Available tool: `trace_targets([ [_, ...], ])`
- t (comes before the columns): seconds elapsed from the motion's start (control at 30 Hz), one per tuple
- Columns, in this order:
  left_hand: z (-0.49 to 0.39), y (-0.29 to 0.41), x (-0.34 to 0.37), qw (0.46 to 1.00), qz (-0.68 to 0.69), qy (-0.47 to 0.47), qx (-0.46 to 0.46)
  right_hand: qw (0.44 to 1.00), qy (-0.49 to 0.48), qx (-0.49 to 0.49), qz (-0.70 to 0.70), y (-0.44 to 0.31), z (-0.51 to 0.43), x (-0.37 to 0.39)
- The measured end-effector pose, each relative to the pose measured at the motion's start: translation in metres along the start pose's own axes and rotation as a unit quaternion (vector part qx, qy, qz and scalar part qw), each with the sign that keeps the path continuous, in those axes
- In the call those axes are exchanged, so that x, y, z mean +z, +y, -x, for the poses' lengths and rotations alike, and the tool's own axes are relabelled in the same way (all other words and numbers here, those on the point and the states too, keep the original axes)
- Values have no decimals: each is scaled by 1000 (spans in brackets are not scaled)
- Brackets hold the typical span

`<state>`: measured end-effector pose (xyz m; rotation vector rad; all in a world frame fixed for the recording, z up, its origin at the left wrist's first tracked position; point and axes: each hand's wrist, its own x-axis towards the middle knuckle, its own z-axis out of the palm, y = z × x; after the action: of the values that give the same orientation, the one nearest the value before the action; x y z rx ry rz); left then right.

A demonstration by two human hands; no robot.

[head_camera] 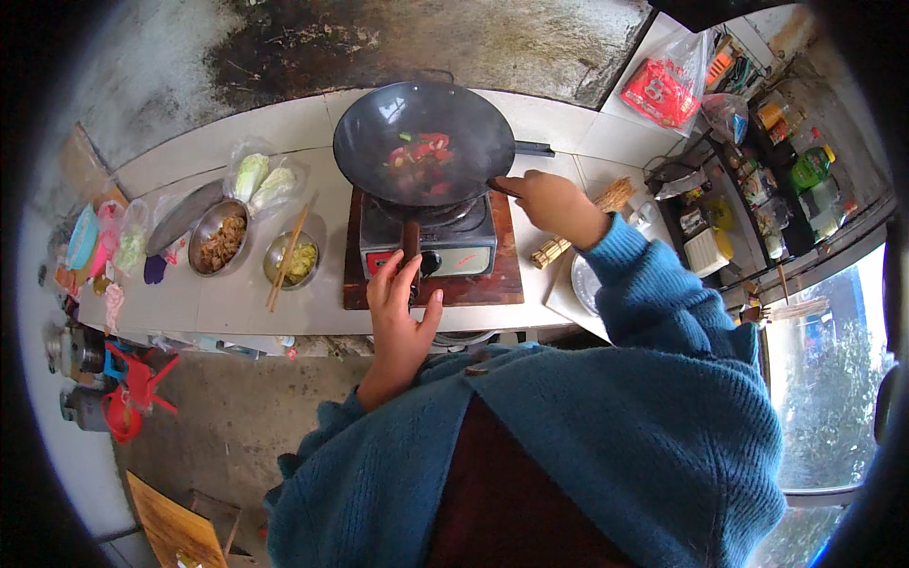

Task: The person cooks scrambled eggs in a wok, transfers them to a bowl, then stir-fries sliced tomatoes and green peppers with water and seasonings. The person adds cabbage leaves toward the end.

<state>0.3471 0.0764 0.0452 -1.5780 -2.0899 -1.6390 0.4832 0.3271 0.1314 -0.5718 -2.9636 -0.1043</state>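
Note:
A dark wok (426,106) sits on a tabletop gas stove (461,259), with steam rising from it. Sliced red pieces with some green, apparently peppers (429,153), lie in its bowl. My right hand (557,206) is closed around the dark handle (503,187) of a utensil at the wok's right rim; its working end is hard to make out in the steam. My left hand (399,309) is at the wok's brown front handle (411,241), fingers apart and not wrapped around it. Whether the fingertips touch the handle is unclear. Beside them is the stove's black knob (430,264).
Left on the tiled counter (234,309) are a steel bowl of brown food (224,245), a smaller bowl of yellow-green pieces (302,263) with chopsticks (290,259) across it, and bagged cabbage (263,181). A bamboo brush (550,252) lies right, near a crowded shelf (738,192).

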Motion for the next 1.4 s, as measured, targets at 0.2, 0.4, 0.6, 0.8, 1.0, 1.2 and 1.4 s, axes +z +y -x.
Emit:
trace_targets([
  [0.2, -1, 3, -1, 1000, -10, 5, 2, 994, -28, 26, 103, -10, -17, -10],
  [0.4, 0, 10, -5, 1000, -5, -16, -7, 997, -11, -4, 73, -19, 3, 1],
  [0.6, 4, 13, -1, 1000, -8, -5, 12, 993, 73, 90, 24, -2, -26, 25],
  [0.8, 0, 4, -4, 1000, -12, 0, 20, 986, 63, 136, -68, 12, -52, 34],
  [1.0, -4, -1, -5, 1000, -4, -7, 12, 995, 62, 37, -71, 2, -51, 45],
  [1.2, 2, 0, -11, 1000, -10, -2, 9, 996, 13, 63, 57, -17, 8, -44],
  [1.4, -4, 5, -12, 1000, -4, -7, 25, 995, -53, 45, 69, -35, 20, -42],
])
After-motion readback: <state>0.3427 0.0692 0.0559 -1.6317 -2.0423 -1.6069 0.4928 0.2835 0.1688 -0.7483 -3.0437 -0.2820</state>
